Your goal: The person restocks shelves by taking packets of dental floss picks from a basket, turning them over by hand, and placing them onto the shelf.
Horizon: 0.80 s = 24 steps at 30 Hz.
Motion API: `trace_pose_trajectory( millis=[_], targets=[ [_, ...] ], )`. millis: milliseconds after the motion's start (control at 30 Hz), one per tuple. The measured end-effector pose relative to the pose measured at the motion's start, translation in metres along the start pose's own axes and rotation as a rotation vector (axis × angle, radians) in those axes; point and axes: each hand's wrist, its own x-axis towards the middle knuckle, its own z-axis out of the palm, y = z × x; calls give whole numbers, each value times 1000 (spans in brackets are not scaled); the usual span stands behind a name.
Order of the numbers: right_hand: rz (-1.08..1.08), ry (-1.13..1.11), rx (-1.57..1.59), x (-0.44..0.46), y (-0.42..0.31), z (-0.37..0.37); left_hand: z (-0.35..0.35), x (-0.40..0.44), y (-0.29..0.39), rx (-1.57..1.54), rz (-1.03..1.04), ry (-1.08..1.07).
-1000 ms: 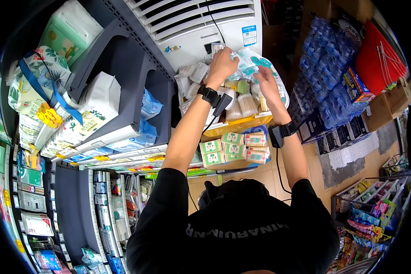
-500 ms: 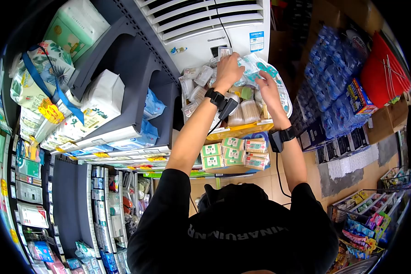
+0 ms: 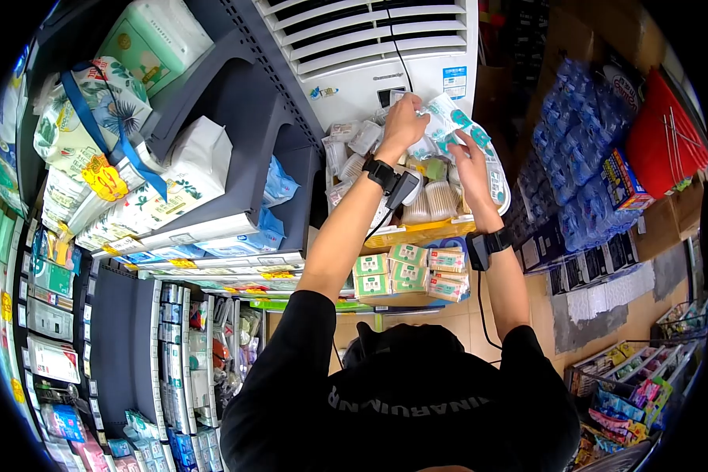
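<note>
A yellow-rimmed basket (image 3: 429, 231) full of small clear packs stands before a white air conditioner. My left hand (image 3: 403, 124) is over its back part, fingers curled down among the packs; what it grips, if anything, is hidden. Close to it lies a white and teal plastic wrapper (image 3: 444, 115). My right hand (image 3: 470, 164) is at the basket's right side, fingers raised and apart, near the teal-patterned plastic. Packs of cotton swabs (image 3: 441, 200) lie between my forearms. In front of the basket, several green and white boxes (image 3: 408, 274) sit in rows beside pink-labelled packs (image 3: 447, 285).
Dark shelves (image 3: 248, 153) with tissue packs rise on the left. The air conditioner (image 3: 370, 39) stands behind the basket. Wrapped blue bottles (image 3: 578, 149) and a red container (image 3: 662, 134) are at the right, with a wire rack of packets (image 3: 633, 377) lower down.
The whole view has shifted, so the scene sits further right and slightly lower. The white and teal wrapper beside my left hand now stands up more. Both hands remain over the basket.
</note>
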Motion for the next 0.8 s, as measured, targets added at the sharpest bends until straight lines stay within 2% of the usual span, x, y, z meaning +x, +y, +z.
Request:
trace_pose_trajectory(
  millis=[200,300,467,800],
  targets=[
    [3,14,-10,-3,-3,-2,1,-4,-4,-83,-2,31],
    [-20,13,-44,-8,-9,-3,0,-8,-3,-129,-66,36],
    [-48,-4,-62,-15,-13,-7,2,-14,-4,-118,-22,73],
    [-125,-51,-2,-44,-34,-7,-38,-49,20,-266,-37,45]
  ],
)
